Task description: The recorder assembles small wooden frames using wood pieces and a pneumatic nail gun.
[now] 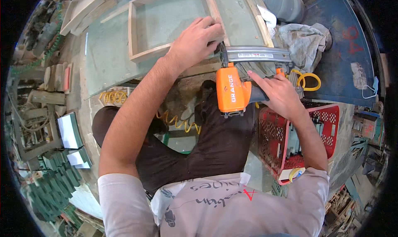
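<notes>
My right hand (pixel 277 90) is closed round the handle of an orange and black air nail gun (pixel 231 88), with one finger stretched out toward its body. The gun's silver magazine (pixel 261 54) runs off to the right, and its dark nose touches or nearly touches the near rail of a pale wooden frame (pixel 151 52). Just left of that nose, my left hand (pixel 198 39) has its fingers curled over the frame where a cross slat meets the near rail. My left fingertips and the nose's exact contact point are partly hidden.
The frame lies on a greenish glass sheet (pixel 105 63). At the right are a crumpled grey cloth (pixel 300 44), a yellow air hose (pixel 314 81), a blue panel (pixel 344 30) and a red crate (pixel 329 117). More wooden frame pieces (pixel 85 9) rest at the far left.
</notes>
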`<action>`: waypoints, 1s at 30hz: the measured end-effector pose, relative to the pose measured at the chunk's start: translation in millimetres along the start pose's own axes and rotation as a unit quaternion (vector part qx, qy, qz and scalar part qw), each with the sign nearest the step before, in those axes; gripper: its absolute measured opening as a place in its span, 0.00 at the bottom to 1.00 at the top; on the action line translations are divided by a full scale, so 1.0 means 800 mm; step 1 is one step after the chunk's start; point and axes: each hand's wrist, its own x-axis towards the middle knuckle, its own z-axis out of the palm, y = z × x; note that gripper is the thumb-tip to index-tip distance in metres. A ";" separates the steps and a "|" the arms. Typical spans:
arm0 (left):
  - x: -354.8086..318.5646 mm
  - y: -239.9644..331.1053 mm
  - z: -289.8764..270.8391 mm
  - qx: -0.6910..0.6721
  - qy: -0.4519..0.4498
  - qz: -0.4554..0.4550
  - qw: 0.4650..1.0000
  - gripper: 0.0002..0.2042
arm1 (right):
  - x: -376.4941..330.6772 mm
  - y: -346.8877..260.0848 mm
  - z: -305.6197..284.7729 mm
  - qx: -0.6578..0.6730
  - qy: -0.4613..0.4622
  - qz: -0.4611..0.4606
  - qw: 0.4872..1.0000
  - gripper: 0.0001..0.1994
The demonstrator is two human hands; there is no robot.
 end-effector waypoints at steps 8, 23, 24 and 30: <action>-0.001 -0.001 0.001 0.007 -0.001 -0.004 1.000 0.15 | 0.002 0.002 -0.005 -0.003 0.014 -0.003 1.000 0.43; -0.001 -0.001 0.001 0.006 0.004 0.006 1.000 0.15 | 0.005 0.001 -0.043 0.051 0.004 -0.012 0.999 0.43; -0.002 -0.002 0.001 0.008 0.006 0.009 1.000 0.15 | 0.005 0.003 -0.046 0.055 0.012 -0.017 0.998 0.44; -0.001 0.002 -0.001 0.013 -0.005 -0.009 1.000 0.15 | 0.012 0.012 -0.060 0.036 -0.020 -0.019 0.999 0.44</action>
